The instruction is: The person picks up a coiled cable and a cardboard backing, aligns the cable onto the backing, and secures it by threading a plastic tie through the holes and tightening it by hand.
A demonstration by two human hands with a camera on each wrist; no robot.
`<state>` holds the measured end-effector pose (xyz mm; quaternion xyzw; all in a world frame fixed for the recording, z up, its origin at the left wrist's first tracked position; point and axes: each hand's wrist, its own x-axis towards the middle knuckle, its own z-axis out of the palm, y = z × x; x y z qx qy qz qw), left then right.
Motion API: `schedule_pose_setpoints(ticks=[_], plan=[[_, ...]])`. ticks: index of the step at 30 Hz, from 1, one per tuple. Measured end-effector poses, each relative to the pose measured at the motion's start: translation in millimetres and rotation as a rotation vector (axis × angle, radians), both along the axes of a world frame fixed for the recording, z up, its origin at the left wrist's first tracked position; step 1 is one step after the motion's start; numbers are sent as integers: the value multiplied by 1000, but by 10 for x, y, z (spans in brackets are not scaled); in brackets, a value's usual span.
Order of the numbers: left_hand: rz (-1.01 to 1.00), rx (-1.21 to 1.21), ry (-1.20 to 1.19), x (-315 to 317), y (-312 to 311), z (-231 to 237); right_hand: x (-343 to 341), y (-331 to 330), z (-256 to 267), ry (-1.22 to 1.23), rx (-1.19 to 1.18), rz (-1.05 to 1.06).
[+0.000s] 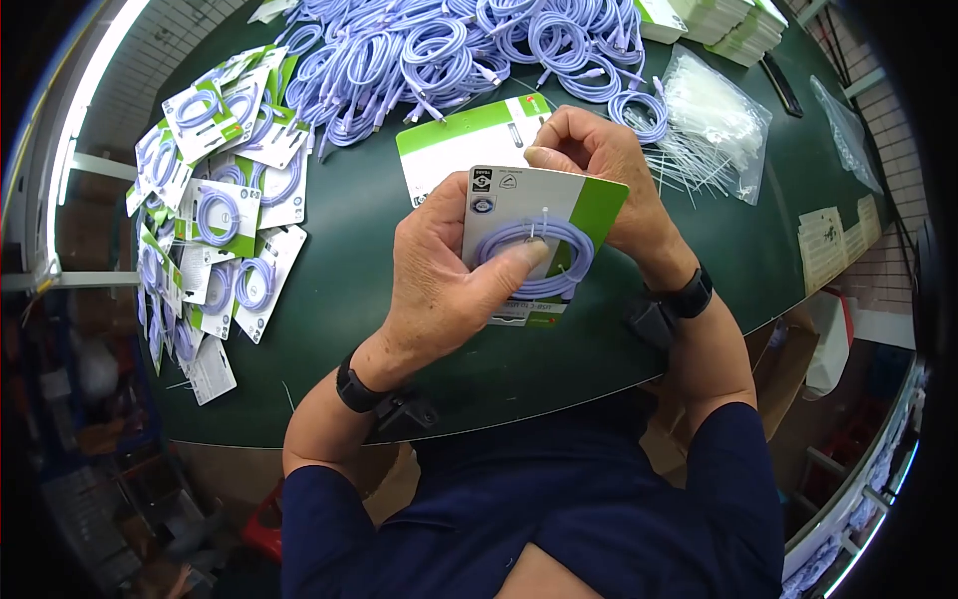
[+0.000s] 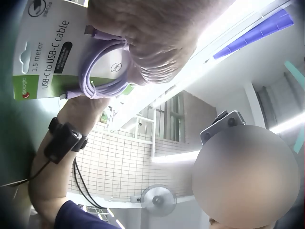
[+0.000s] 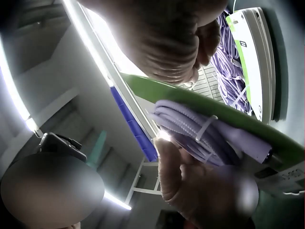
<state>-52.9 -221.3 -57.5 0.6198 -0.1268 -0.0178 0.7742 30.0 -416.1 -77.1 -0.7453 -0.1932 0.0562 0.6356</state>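
In the head view my left hand point(image 1: 434, 275) grips a white and green packaging card point(image 1: 534, 190) by its left side, thumb lying across the coiled lilac cable point(image 1: 574, 245) on it. The left wrist view reads "USB-C to USB-C cable" on the card point(image 2: 35, 57). Pale cable ties point(image 3: 206, 128) cross the coil in the right wrist view. My right hand point(image 1: 609, 165) is at the card's upper right edge, partly behind it, its fingers bent; I cannot tell what its fingertips hold. Under the hands lies a stack of cards point(image 1: 449, 150).
A big heap of lilac cables point(image 1: 399, 55) covers the far side. Carded cables point(image 1: 215, 215) pile up at the left. Loose white cable ties point(image 1: 684, 170) spill beside a clear bag point(image 1: 723, 110). Card stacks point(image 1: 733, 30) and a black-handled tool point(image 1: 781, 85) sit far right.
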Motion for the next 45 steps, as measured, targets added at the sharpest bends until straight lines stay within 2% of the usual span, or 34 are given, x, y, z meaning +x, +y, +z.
schedule_pose_setpoints(ticks=[2, 5, 7, 10, 11, 14, 15, 18, 23, 26, 27, 30, 31, 34, 43, 45], plan=[[6, 4, -24, -10, 7, -19, -41, 29, -5, -91, -70, -11], [73, 173, 42, -5, 79, -21, -66, 76, -38, -211, -114, -58], [86, 131, 69, 28, 118, -57, -71, 76, -45, -282, -134, -78], [116, 51, 90, 105, 129, -68, -75, 59, 32, -478, -145, -244], [125, -23, 123, 126, 114, -61, -79, 63, 33, -496, -150, -230], [157, -181, 160, 225, 128, -35, -85, 94, -10, -199, 214, -261], [171, -203, 166, 261, 153, -55, -100, 100, 29, -212, 211, -241], [207, -244, 190, 308, 234, -85, -198, 107, 68, 31, 224, -23], [210, -106, 75, 327, 261, -85, -271, 181, -5, 175, 72, 126], [231, -47, 13, 337, 252, -87, -291, 247, 46, -76, -16, -13], [256, 23, -43, 338, 242, -110, -305, 268, 66, -84, -17, -18], [298, 153, -168, 327, 198, -138, -373, 313, 101, -475, -389, -304], [311, 182, -161, 313, 192, -137, -365, 322, 103, -480, -393, -313], [340, 237, -148, 285, 164, -145, -327, 341, 70, -853, -482, -337], [361, 202, -94, 249, 135, -193, -320, 328, 97, -925, -611, -346], [350, 181, -79, 234, 126, -178, -285, 317, 48, -923, -553, -325]])
